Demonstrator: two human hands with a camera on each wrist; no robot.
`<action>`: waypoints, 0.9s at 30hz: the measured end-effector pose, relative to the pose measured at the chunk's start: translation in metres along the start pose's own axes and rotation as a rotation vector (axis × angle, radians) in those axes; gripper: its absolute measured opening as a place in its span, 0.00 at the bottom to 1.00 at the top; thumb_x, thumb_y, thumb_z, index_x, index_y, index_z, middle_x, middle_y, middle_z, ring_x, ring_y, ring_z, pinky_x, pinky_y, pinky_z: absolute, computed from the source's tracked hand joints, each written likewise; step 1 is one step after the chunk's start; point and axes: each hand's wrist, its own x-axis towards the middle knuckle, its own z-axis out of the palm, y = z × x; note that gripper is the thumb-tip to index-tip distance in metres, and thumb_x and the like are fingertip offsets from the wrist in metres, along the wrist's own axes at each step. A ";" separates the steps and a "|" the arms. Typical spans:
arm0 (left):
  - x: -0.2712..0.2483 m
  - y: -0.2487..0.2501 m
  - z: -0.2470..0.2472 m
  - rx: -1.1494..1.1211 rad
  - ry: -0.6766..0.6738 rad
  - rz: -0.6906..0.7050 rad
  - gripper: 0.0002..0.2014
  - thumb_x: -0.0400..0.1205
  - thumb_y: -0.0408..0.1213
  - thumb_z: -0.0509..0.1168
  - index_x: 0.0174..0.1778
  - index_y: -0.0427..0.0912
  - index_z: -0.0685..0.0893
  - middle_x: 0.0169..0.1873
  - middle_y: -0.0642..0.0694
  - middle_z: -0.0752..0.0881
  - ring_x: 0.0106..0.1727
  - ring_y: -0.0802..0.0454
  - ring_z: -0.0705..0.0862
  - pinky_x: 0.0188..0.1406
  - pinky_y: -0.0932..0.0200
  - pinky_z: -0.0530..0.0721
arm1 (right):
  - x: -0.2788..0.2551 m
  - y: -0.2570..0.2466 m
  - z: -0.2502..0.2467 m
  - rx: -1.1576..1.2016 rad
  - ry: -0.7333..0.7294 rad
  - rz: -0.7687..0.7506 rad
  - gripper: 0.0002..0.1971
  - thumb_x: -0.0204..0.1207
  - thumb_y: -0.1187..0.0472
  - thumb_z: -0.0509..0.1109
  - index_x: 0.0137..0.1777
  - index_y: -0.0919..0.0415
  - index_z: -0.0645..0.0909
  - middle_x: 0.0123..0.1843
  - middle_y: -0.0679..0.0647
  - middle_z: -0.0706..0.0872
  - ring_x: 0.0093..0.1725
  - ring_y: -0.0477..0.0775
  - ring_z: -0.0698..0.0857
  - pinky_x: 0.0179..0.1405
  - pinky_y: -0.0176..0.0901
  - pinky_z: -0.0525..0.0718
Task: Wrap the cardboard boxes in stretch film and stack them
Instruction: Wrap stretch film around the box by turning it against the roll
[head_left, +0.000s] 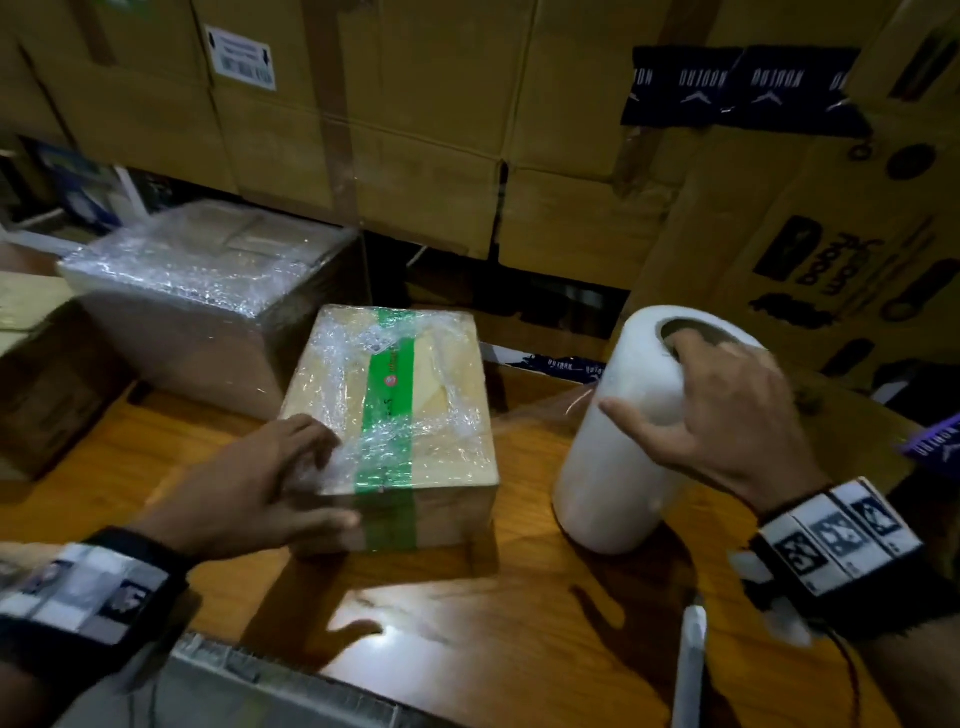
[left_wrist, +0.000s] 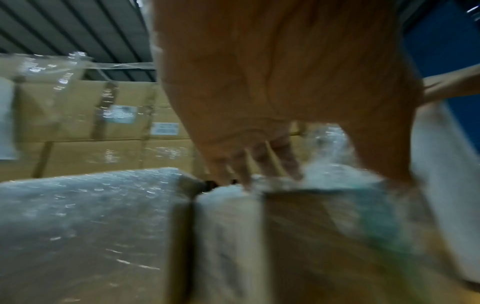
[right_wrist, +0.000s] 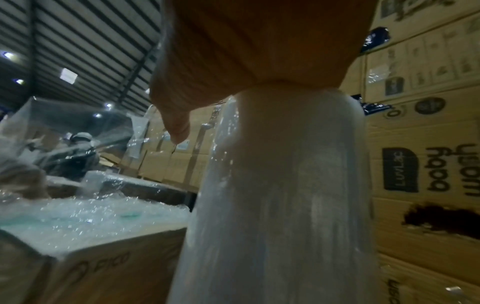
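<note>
A small cardboard box (head_left: 415, 395) with a green tape band and crinkled stretch film over it sits mid-table. My left hand (head_left: 322, 473) covers its near left corner: the fingers (left_wrist: 259, 160) press the film on top and the thumb lies against the front face. To the right a white stretch film roll (head_left: 613, 467) stands upright on the table. My right hand (head_left: 649, 379) grips its top end, a finger in the core hole and the thumb on the outer side. The right wrist view shows the roll (right_wrist: 285, 185) beside the box (right_wrist: 91, 222).
A larger film-wrapped box (head_left: 208, 291) stands behind and left of the small one. Tall cartons (head_left: 415, 130) wall off the back and right. A brown box (head_left: 47, 384) sits at the far left. A white stick-like object (head_left: 691, 660) lies on the wooden table (head_left: 519, 623).
</note>
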 end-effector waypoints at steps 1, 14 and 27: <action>0.006 0.007 0.007 0.038 0.075 0.011 0.23 0.82 0.73 0.61 0.54 0.57 0.80 0.49 0.62 0.79 0.49 0.61 0.80 0.47 0.57 0.81 | -0.001 0.002 -0.002 0.038 0.003 -0.021 0.42 0.76 0.21 0.59 0.64 0.62 0.80 0.48 0.59 0.87 0.45 0.61 0.85 0.52 0.57 0.82; 0.034 0.002 0.044 0.185 0.394 -0.281 0.28 0.88 0.64 0.54 0.24 0.52 0.68 0.29 0.52 0.71 0.35 0.45 0.75 0.33 0.50 0.69 | 0.011 -0.034 0.003 -0.080 0.079 0.156 0.31 0.80 0.35 0.69 0.53 0.69 0.82 0.33 0.67 0.83 0.31 0.65 0.82 0.36 0.51 0.72; 0.047 0.086 0.064 0.120 0.395 -0.014 0.20 0.83 0.45 0.65 0.69 0.44 0.86 0.63 0.42 0.85 0.62 0.42 0.82 0.58 0.42 0.84 | 0.009 -0.025 0.003 0.025 0.007 0.057 0.37 0.73 0.36 0.67 0.64 0.72 0.80 0.50 0.71 0.88 0.48 0.70 0.87 0.55 0.63 0.86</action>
